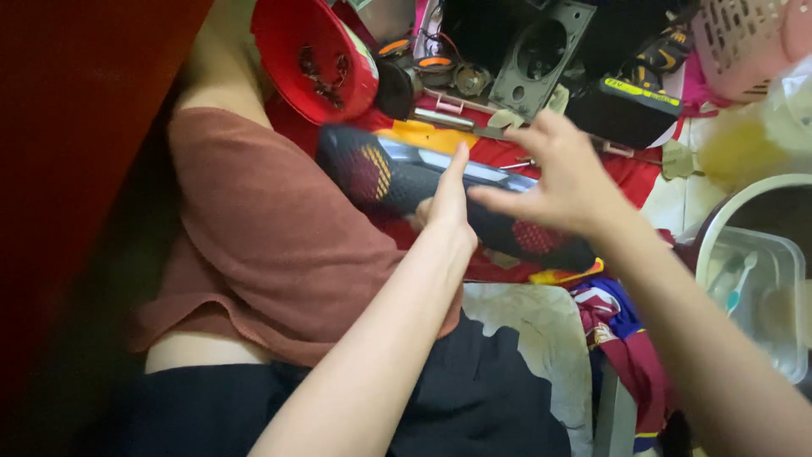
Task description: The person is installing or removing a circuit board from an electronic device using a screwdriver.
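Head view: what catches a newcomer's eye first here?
Mid-frame, the left hand presses against a long dark mesh-covered speaker, while the right hand hovers spread open above its right end. Behind, at top, a red bowl holding small dark bits stands out.

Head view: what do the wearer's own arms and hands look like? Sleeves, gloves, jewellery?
Both arms are bare to the frame edge, with no sleeves showing. The left hand and right hand wear no gloves; no rings, watch or bracelets are visible. The right hand is motion-blurred, so fine detail cannot be told.
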